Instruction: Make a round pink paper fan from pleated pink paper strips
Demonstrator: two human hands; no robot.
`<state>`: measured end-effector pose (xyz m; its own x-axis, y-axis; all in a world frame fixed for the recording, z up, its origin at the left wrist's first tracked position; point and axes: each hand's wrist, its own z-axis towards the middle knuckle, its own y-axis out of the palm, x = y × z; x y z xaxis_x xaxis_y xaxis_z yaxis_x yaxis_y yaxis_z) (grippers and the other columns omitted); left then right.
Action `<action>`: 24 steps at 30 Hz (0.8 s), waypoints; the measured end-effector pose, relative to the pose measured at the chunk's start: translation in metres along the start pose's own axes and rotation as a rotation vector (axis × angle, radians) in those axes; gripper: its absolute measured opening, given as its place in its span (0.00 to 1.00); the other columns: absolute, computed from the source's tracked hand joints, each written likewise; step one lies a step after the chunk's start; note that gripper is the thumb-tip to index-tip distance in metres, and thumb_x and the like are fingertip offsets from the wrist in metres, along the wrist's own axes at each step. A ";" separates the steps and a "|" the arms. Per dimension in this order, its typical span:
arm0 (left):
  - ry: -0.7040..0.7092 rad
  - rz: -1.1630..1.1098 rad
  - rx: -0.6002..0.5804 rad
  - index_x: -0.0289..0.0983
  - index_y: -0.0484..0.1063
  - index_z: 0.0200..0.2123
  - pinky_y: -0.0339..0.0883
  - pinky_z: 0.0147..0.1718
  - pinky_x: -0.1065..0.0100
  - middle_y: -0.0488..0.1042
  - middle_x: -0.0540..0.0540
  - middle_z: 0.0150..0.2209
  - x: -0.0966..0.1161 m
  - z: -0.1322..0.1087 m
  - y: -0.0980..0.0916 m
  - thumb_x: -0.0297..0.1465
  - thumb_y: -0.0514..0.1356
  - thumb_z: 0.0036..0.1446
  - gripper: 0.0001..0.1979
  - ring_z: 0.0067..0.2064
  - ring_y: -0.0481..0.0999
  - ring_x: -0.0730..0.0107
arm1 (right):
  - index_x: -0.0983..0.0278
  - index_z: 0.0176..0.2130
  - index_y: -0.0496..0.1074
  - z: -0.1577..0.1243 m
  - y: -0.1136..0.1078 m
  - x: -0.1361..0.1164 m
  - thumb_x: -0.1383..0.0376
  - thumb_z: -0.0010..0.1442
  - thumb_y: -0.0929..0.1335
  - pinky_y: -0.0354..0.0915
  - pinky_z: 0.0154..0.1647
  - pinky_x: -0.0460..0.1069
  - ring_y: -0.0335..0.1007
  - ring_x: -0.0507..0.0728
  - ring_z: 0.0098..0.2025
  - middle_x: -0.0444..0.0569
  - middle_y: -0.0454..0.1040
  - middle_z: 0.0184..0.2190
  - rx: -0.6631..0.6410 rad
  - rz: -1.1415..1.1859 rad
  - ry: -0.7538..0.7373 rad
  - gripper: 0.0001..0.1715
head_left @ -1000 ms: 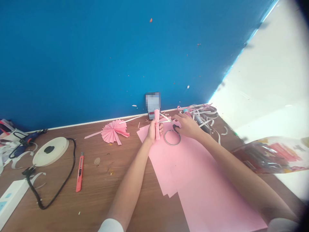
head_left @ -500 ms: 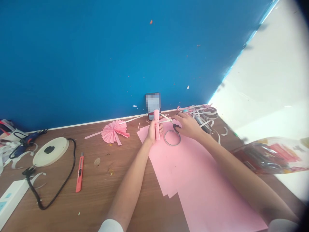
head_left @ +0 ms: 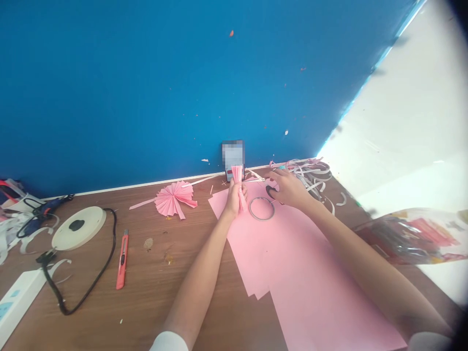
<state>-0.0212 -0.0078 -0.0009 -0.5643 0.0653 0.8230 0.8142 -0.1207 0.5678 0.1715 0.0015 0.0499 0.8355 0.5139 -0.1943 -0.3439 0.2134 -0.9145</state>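
Note:
My left hand is closed around a folded pink paper fan, whose pleats spread a little at the top. In my right hand is a pair of scissors with black handles, blades parted and pointing left toward the paper. The blade tips lie close to the pleats; whether they touch is hidden. Below both hands, a thin grey ring rests on large pink paper sheets. To the left lies an opened pink pleated rosette with a strip trailing from it.
A phone leans on the blue wall. Paper strips pile up behind my right hand. Leftward are a red box cutter, a round cream device with a black cord, and a white power strip. A clear plastic bag sits at right.
The scissors and my right hand have drawn slightly right, away from the folded paper. My left hand has turned the paper a little, and its top pleats now fan wider.

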 end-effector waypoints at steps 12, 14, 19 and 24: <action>-0.101 -0.168 0.047 0.39 0.64 0.43 0.49 0.15 0.76 0.57 0.54 0.22 0.010 -0.004 0.001 0.36 0.54 0.52 0.14 0.18 0.55 0.80 | 0.61 0.47 0.68 0.001 0.005 0.003 0.65 0.51 0.65 0.59 0.36 0.49 0.65 0.59 0.40 0.50 0.71 0.39 0.043 0.140 0.058 0.21; -0.118 -0.192 0.061 0.38 0.64 0.41 0.48 0.14 0.75 0.56 0.54 0.21 0.012 -0.004 0.001 0.42 0.52 0.55 0.16 0.17 0.54 0.79 | 0.62 0.46 0.68 0.001 0.009 0.003 0.65 0.51 0.65 0.58 0.36 0.49 0.65 0.58 0.38 0.50 0.71 0.36 0.009 0.179 0.031 0.20; -0.172 -0.227 0.060 0.38 0.64 0.37 0.48 0.14 0.76 0.54 0.54 0.19 0.011 -0.001 0.000 0.51 0.49 0.56 0.22 0.16 0.54 0.79 | 0.62 0.46 0.68 -0.001 0.023 -0.002 0.66 0.50 0.65 0.58 0.37 0.48 0.64 0.58 0.38 0.49 0.70 0.34 -0.044 0.184 -0.037 0.21; -0.195 -0.193 0.028 0.38 0.61 0.32 0.49 0.14 0.76 0.55 0.54 0.19 0.011 0.000 -0.003 0.53 0.48 0.56 0.23 0.17 0.54 0.79 | 0.62 0.46 0.67 -0.003 0.029 -0.006 0.67 0.50 0.65 0.58 0.38 0.49 0.63 0.59 0.40 0.49 0.69 0.35 -0.021 0.143 -0.051 0.21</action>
<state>-0.0295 -0.0069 0.0061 -0.6750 0.2740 0.6851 0.6988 -0.0606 0.7127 0.1582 0.0020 0.0238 0.7556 0.5792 -0.3059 -0.4488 0.1176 -0.8859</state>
